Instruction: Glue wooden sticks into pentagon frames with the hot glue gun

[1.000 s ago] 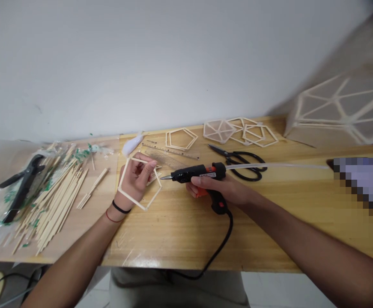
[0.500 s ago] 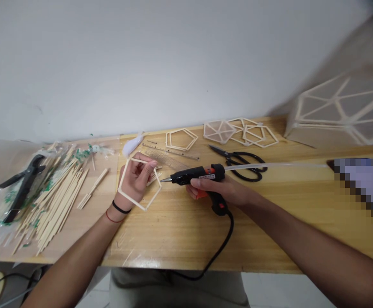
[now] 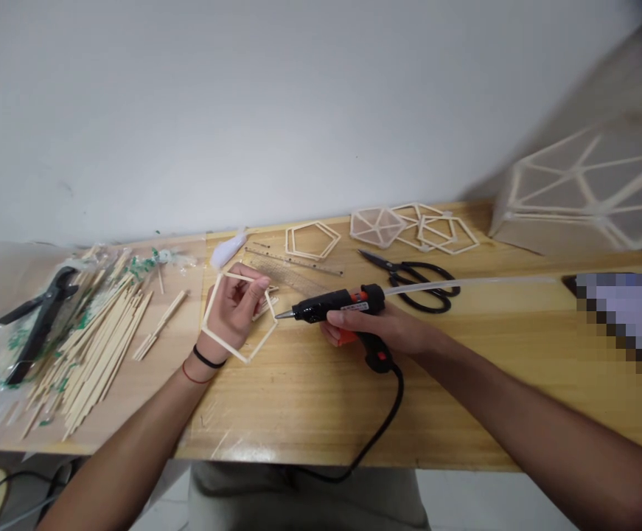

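Note:
My left hand pinches the top side of a pentagon frame made of thin wooden sticks, held up above the table. Wrapped around a black hot glue gun, my right hand points its metal nozzle left, at the frame's right corner; whether the tip touches the wood I cannot tell. A clear glue stick sticks out of the gun's rear, and a black cord hangs from its grip. Behind my left hand lie a few short stick pieces, partly hidden.
Scissors, a clear ruler and several pentagon frames lie toward the wall. At left are loose wooden sticks and a black cutter. A panelled stick structure stands at the right, behind a blurred-out device.
The glue gun has shifted very slightly left and down, its nozzle staying by the frame's right corner. My left hand keeps its pinch, with the frame tilted a touch.

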A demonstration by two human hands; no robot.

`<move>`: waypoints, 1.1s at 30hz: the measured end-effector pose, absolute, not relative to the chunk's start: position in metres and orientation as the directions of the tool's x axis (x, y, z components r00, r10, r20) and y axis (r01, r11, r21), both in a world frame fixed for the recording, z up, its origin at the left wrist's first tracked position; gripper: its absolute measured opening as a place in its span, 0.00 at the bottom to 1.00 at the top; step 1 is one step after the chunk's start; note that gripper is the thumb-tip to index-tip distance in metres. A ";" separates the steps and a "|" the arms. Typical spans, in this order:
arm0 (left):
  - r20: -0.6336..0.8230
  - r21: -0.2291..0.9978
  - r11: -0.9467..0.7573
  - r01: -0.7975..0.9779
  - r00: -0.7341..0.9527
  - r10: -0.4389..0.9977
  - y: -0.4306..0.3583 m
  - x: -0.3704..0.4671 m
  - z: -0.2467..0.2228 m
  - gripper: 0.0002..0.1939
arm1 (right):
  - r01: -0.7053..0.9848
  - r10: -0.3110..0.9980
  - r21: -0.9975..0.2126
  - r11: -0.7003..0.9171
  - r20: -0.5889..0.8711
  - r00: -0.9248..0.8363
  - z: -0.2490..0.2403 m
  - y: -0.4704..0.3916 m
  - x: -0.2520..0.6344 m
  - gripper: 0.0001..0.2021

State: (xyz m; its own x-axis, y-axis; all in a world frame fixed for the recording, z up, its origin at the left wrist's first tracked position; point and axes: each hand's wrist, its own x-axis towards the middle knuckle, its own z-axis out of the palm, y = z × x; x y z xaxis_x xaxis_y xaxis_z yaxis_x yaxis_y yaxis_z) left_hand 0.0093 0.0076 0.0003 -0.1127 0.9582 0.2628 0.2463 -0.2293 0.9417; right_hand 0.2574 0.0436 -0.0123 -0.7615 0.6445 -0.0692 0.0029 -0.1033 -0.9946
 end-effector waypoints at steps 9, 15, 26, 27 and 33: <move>0.253 0.951 -0.231 0.208 -0.088 0.963 0.007 0.012 0.003 0.23 | 0.006 0.610 -0.996 -0.094 -0.062 -0.790 -0.014 0.045 0.258 0.26; 0.258 0.947 -0.233 0.219 -0.094 0.961 0.007 0.011 0.003 0.23 | 0.020 0.603 -0.996 -0.084 -0.067 -0.795 -0.011 0.045 0.258 0.26; 0.287 0.940 -0.259 0.221 -0.104 0.952 0.009 0.010 0.001 0.24 | 0.036 0.587 -0.994 -0.103 -0.090 -0.804 -0.011 0.046 0.258 0.26; 0.286 0.940 -0.258 0.221 -0.107 0.952 0.009 0.010 0.001 0.24 | 0.045 0.588 -0.993 -0.106 -0.099 -0.803 -0.011 0.047 0.258 0.27; 0.275 0.943 -0.247 0.221 -0.103 0.956 0.010 0.009 0.002 0.24 | 0.114 0.623 -0.986 -0.124 -0.167 -0.764 -0.011 0.045 0.257 0.28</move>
